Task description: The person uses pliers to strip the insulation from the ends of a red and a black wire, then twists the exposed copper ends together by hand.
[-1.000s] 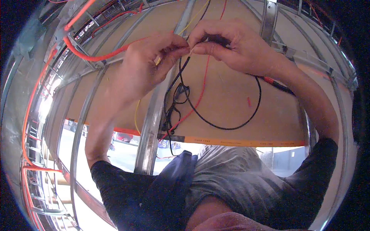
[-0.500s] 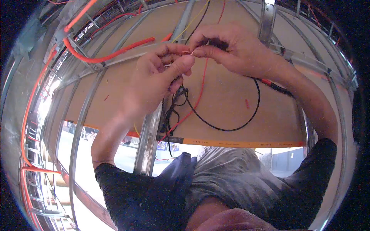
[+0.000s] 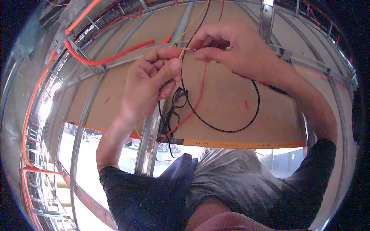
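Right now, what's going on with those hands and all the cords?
Somebody is doing careful fingertip work. The left hand pinches a thin, pale strand. The right hand has its fingertips close by, but the strand is too small to tell whether they hold it too. Lower down, a black cord hangs in a big loop in front of a brown board, and a red cord hangs there too.
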Demonstrator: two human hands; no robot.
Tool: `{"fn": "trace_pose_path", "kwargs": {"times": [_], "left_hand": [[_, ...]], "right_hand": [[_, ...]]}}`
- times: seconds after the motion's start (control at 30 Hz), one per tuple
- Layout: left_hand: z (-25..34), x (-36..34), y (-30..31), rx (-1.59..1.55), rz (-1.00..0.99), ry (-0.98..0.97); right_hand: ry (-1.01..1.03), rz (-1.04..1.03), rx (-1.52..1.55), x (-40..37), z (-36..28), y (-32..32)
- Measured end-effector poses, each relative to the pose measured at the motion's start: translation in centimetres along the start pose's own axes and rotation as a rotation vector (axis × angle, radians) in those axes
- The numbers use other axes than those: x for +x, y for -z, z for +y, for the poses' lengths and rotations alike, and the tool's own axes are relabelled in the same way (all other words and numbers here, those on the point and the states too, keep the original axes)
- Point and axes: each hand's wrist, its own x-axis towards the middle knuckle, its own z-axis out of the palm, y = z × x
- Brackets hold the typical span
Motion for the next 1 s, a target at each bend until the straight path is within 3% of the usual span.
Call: {"fn": "trace_pose_path", "kwargs": {"times": [0.27,0.73,1.0], "left_hand": [[-0.1,-0.4,0.2,0.046,0.044,0.009],[-0.5,0.4,-1.3,0.103,0.088,0.015],[-1.2,0.6,-1.1,0.106,0.099,-0.087]], "right_hand": [[-0.081,0.007,-0.092,0.1,-0.9,0.0],[-0.359,-0.048,0.238,0.0,-0.6,-1.1],[-0.319,-0.031,0.282,-0.4,0.0,-1.8]]}}
